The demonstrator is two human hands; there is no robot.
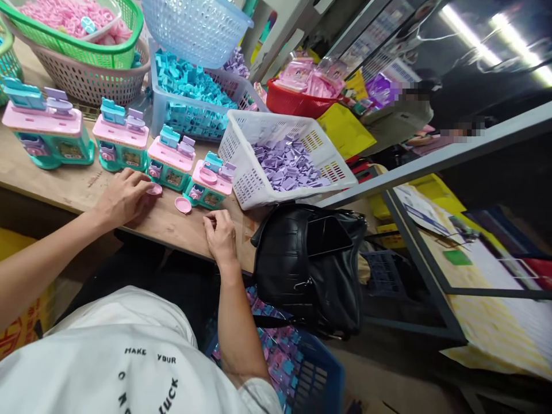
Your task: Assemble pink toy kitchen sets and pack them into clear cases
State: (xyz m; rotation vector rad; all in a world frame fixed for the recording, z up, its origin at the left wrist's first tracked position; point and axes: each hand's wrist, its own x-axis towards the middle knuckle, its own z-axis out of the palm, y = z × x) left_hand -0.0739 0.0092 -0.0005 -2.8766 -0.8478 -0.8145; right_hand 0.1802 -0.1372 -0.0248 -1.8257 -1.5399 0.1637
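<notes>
Four-legged detail is hard to make out, but several toy kitchen units with pink tops and teal bases line the table, among them a unit point(170, 158) just beyond my left hand and another unit point(211, 181) on the right with a pink pan point(208, 175) on top. My left hand point(123, 198) rests on the table, its fingertips closed on a small pink toy pan point(154, 188). A second loose pink toy pan point(183, 204) lies between my hands. My right hand point(221, 233) is curled at the table edge; its palm side is hidden.
Behind the units stand a white basket point(245, 181) of purple pieces, a blue basket point(157, 109) of blue pieces and a green basket point(129, 54) of pink pieces. A black bag point(280, 253) hangs right of the table point(185, 233). A blue crate point(332, 368) sits below.
</notes>
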